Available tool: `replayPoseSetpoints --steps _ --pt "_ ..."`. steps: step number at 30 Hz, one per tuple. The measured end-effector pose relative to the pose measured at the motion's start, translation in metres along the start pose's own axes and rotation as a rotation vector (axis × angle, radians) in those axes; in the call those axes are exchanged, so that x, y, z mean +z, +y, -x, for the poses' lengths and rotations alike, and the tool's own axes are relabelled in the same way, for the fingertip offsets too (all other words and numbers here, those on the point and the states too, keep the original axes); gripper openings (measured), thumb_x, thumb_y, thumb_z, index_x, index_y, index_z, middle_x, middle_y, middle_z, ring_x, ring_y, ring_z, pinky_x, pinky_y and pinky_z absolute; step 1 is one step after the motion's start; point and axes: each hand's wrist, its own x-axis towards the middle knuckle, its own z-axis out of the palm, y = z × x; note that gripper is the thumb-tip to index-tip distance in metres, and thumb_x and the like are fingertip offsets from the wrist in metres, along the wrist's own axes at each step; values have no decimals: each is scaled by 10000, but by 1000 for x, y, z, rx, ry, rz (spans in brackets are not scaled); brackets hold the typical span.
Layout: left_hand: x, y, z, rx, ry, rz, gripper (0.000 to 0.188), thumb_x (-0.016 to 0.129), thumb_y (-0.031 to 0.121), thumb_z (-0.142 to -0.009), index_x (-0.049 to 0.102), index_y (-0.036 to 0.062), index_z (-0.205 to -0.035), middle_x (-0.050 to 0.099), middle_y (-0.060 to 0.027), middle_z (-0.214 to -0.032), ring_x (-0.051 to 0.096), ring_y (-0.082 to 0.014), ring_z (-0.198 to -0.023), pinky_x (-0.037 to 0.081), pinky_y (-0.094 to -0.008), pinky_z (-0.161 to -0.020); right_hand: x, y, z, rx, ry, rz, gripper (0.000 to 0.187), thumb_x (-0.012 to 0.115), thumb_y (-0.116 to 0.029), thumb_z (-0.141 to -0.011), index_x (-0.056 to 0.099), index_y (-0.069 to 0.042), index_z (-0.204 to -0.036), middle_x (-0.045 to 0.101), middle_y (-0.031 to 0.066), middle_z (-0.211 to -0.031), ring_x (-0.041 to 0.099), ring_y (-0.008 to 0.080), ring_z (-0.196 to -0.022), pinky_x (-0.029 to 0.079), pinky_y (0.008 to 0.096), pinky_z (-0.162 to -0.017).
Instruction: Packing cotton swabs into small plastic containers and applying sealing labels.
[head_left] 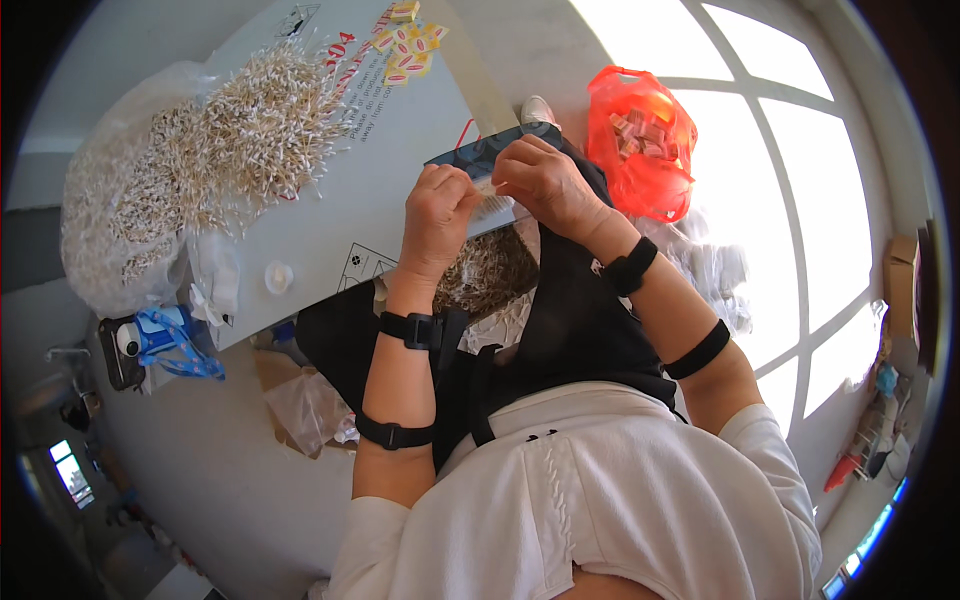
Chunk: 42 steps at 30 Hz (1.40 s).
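My left hand (438, 215) and my right hand (548, 185) meet above my lap, fingers pinched. Between the fingertips is a small pale packet (485, 188), largely covered by them; its exact kind is not clear. A row of fine light sticks (492, 208) shows just below it. Beneath my hands sits an open container of loose cotton swabs (485, 272). To the left, a large heap of cotton swabs (270, 125) spills from a clear plastic bag (95, 215) onto the white printed tabletop (320, 235).
Small yellow-and-white cards (408, 50) lie at the table's far end. On the floor at right stands a red plastic bag (645, 190) holding small boxes, with clear plastic wrap (715, 265) nearby. A blue strap (175, 345) hangs at the table's left corner. An open carton (300, 405) is below.
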Motion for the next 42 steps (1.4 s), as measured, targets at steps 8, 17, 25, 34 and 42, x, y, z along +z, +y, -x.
replayPoseSetpoints --steps 8,17,25,34,42 --pt "5 -1 6 -222 -48 188 191 731 -94 -694 574 3 -742 585 -31 -727 551 -134 -681 446 -264 -610 -1 1 -3 232 -137 -192 124 717 -50 -764 603 -25 -808 566 102 -816 594 308 -795 484 376 -708" --pt "-5 5 -2 -400 -349 355 185 728 -102 -704 585 12 -731 540 41 -663 469 -45 -622 409 -229 -578 -6 -6 -4 253 -272 -119 109 702 -92 -729 604 -48 -746 599 102 -841 624 330 -797 494 418 -678" --pt "4 -8 4 -677 -273 520 169 712 -106 -676 595 15 -697 548 35 -656 494 -55 -634 414 -219 -595 8 -9 0 487 -154 -194 139 716 -126 -690 607 -40 -694 623 117 -757 639 329 -779 502 415 -663" --pt "2 3 1 -673 -394 427 184 696 -101 -669 559 21 -647 542 27 -606 500 -65 -624 417 -240 -578 3 -14 -9 571 -384 -92 132 698 -61 -641 596 16 -673 582 147 -662 605 310 -629 476 384 -588" --pt "6 6 16 -258 -106 214 236 720 -102 -681 510 5 -701 545 -47 -679 515 -143 -618 436 -280 -576 4 -10 10 88 -129 -135 204 686 -28 -748 490 -11 -800 491 137 -805 533 370 -835 464 429 -712"
